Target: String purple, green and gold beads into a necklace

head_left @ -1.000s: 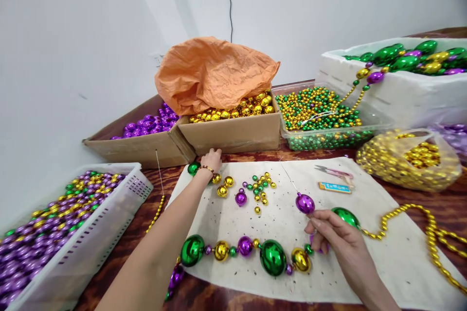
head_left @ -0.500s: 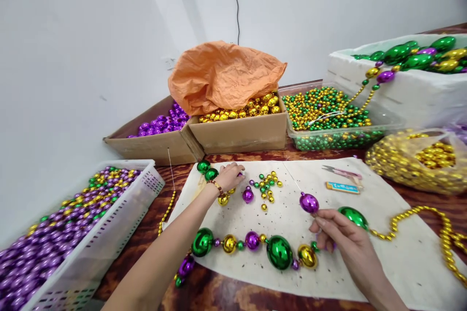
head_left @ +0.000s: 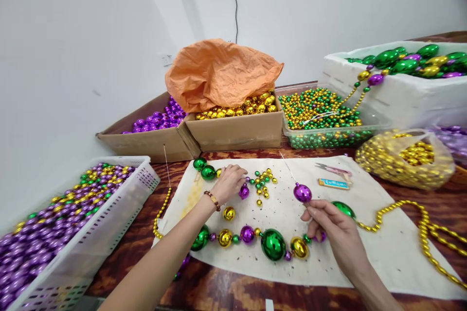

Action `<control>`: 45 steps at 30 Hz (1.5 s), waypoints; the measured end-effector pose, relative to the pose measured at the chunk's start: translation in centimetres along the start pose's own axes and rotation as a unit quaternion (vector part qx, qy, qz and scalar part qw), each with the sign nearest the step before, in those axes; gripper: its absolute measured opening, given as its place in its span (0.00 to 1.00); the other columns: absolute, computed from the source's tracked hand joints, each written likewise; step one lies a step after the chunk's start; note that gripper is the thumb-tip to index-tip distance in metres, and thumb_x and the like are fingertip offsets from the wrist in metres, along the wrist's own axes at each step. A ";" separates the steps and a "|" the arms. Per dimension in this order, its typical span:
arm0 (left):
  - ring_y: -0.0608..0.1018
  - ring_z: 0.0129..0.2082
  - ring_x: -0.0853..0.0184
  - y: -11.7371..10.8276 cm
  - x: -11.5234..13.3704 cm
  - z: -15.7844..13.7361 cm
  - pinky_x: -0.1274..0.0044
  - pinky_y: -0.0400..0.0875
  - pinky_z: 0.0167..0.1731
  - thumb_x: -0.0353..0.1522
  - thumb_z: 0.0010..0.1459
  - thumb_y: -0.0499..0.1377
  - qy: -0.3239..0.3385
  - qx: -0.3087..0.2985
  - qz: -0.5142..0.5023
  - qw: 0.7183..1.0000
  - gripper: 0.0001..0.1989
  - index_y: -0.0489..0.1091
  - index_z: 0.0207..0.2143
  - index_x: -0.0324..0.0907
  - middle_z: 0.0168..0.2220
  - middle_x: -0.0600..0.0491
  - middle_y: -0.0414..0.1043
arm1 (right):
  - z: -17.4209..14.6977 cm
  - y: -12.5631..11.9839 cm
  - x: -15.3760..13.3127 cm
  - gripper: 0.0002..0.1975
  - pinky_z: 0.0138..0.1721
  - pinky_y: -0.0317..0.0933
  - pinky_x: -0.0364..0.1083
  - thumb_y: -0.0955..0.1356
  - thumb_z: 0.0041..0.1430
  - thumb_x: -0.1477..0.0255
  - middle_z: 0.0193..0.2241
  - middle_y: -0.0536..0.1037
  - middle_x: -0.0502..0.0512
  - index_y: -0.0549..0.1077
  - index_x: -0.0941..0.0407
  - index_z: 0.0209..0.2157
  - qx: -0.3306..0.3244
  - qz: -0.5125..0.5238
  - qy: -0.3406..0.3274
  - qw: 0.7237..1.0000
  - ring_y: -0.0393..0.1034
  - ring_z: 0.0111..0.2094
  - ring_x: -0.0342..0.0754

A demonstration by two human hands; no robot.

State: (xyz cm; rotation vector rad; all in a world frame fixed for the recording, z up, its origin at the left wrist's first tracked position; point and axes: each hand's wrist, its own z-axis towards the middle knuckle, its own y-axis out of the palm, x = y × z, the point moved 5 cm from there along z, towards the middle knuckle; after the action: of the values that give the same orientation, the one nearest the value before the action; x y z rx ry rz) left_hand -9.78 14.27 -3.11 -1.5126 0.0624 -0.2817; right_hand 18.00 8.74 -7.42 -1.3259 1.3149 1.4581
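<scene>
A: Left hand (head_left: 226, 186)?
B: Shifted nearer and right from the cloth's (head_left: 270, 216) far edge, beside a loose purple ball (head_left: 244, 192); fingertips partly hidden, grip indeterminable.
A: Right hand (head_left: 331, 223)?
B: Unmoved, pinching the bead strand (head_left: 273, 244), across the near side, beside its threaded purple ball (head_left: 302, 193).

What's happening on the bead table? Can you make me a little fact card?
Left hand: over the white cloth, by a shiny purple ball; its grip is hidden
Right hand: pinching the lower end of another purple ball
Bead row: green, gold and purple, lying on the cloth
Tool: pink-handled snips, beside a small blue-and-yellow box
Left cardboard box: purple beads
Right cardboard box: gold beads, partly under an orange sheet
</scene>
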 end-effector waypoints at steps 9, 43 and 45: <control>0.66 0.45 0.58 2.0 2.1 1.1 0.69 0.59 0.43 0.34 0.60 0.53 0.013 -0.027 0.042 0.999 0.09 0.71 0.40 0.46 0.41 0.49 0.70 | -0.5 -0.4 0.7 0.10 0.21 0.54 0.40 0.66 0.61 0.63 0.29 0.76 0.53 0.69 0.56 0.37 -0.009 0.007 0.009 1.000 0.68 0.21 0.42; 0.66 0.44 0.57 3.3 2.3 1.7 0.68 0.58 0.42 0.32 0.57 0.54 -0.012 -0.055 0.056 0.997 0.06 0.70 0.35 0.45 0.38 0.49 0.70 | 1.3 -0.3 -3.2 0.08 0.23 0.56 0.41 0.68 0.59 0.65 0.27 0.77 0.53 0.71 0.56 0.35 0.018 0.034 -0.059 0.997 0.70 0.27 0.45; 0.66 0.45 0.57 3.3 2.3 1.6 0.68 0.58 0.41 0.33 0.57 0.54 -0.013 -0.056 0.052 0.997 0.06 0.70 0.35 0.45 0.38 0.49 0.70 | 1.0 -0.1 -2.2 0.09 0.22 0.55 0.40 0.68 0.59 0.64 0.27 0.78 0.53 0.71 0.56 0.34 0.007 0.029 -0.038 0.999 0.70 0.27 0.45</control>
State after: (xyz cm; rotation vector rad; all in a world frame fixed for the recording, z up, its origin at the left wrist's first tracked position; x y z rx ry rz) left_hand -6.79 15.39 -6.00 -1.6184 0.1384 -0.1768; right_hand 18.31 9.93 -5.36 -1.2202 1.3215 1.5218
